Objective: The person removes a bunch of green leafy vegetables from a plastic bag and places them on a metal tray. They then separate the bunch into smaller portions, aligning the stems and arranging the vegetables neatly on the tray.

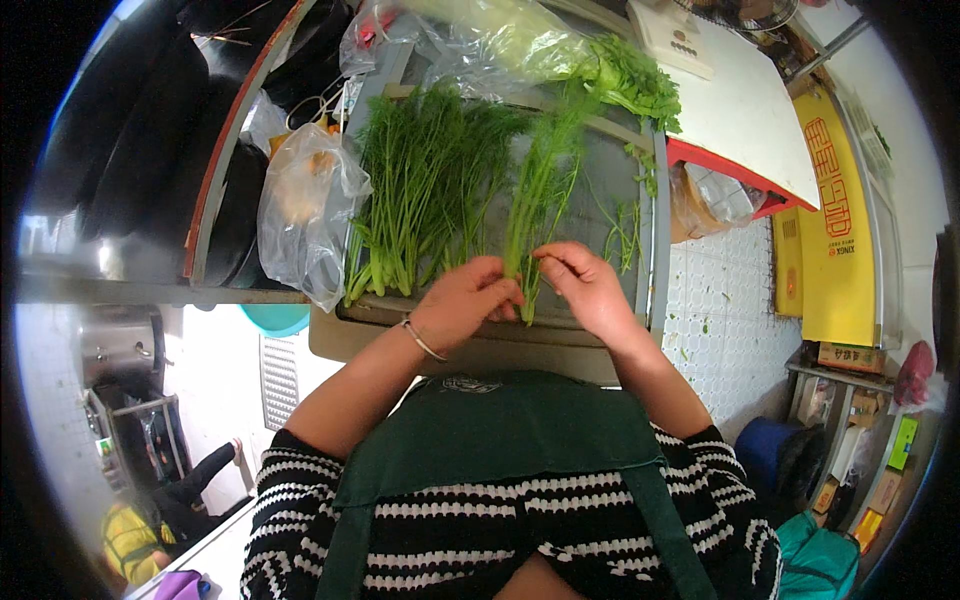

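My left hand (pixel 474 296), with a bangle at the wrist, closes around the lower ends of a small bunch of feathery green herb stalks (pixel 534 195), like fennel or dill. The upper fronds are blurred. At the right side of this bunch, the thumb and forefinger of my right hand (pixel 589 289) pinch a stalk near its base. A larger pile of the same herb (pixel 412 195) lies to the left, stems towards me, on the grey worktop (pixel 495 214). Loose thin sprigs (pixel 624 232) are scattered right of my hands.
Leafy greens in clear plastic (pixel 517 37) lie across the far end. A clear plastic bag (pixel 311 210) hangs at the left edge beside a metal rack (pixel 225 150). On the right stand a white-topped table (pixel 742 105) and a yellow box (pixel 836 225). Another person (pixel 187 487) is at lower left.
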A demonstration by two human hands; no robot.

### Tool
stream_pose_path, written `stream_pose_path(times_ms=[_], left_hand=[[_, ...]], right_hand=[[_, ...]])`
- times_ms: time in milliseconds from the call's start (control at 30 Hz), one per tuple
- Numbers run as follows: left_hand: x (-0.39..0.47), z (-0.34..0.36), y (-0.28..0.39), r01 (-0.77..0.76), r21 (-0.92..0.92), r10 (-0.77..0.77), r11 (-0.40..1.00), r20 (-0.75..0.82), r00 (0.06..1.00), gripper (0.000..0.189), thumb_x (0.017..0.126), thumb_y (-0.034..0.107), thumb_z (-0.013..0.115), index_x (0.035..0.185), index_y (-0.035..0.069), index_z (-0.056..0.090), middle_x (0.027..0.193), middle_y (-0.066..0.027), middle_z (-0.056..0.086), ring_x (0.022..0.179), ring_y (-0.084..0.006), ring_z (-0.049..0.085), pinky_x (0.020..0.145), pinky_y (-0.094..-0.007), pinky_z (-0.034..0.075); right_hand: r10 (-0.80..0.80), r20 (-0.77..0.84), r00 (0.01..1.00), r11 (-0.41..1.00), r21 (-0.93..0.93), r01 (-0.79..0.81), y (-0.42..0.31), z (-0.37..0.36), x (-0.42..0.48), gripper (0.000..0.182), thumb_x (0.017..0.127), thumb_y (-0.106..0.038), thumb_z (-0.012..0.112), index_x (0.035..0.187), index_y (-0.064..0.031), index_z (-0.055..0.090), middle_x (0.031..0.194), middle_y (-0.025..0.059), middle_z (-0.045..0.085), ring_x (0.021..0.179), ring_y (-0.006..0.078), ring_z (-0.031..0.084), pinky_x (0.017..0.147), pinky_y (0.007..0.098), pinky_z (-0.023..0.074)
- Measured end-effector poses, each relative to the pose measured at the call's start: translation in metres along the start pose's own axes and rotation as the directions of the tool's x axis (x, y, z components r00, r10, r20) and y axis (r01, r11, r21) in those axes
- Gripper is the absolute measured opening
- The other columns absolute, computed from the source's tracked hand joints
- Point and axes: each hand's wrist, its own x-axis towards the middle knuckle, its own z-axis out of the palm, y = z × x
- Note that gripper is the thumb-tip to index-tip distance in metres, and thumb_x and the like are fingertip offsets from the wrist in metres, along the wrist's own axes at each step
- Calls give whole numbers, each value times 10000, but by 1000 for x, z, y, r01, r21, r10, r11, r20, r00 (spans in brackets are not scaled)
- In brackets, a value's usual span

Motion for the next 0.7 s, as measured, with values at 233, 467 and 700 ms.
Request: stream_pose_path(times_ms=[233, 467, 700], left_hand=[[-22, -76, -3, 30, 589, 254, 807, -392, 884, 180, 819, 174, 512, 886, 7, 510, 742, -93, 589, 652, -211, 566, 604, -288, 445], [-43, -91, -32, 225, 938, 630, 263, -344, 696, 233, 785, 167, 541, 964, 19, 522, 814, -151, 575, 719, -292, 558, 634, -349, 447], [-17, -29, -8, 24, 246, 2, 969, -108, 994, 318, 820, 174, 547, 1078, 2, 480, 958, -70, 580, 791, -120, 558, 633, -261, 460]], right_hand=[[401, 128, 907, 808, -516, -284, 49, -18, -5, 364, 771, -364, 588, 804, -1, 592, 714, 129, 588, 655, 223, 559, 607, 324, 436], [541, 147, 828, 777, -465, -425, 72, 9, -9, 415, 725, -443, 584, 804, -36, 603, 760, 149, 599, 697, 282, 579, 643, 380, 451], [338, 310, 889, 775, 444, -449, 25, -3, -6, 191, 806, -188, 582, 942, -55, 568, 779, -35, 559, 614, 45, 437, 545, 190, 351]])
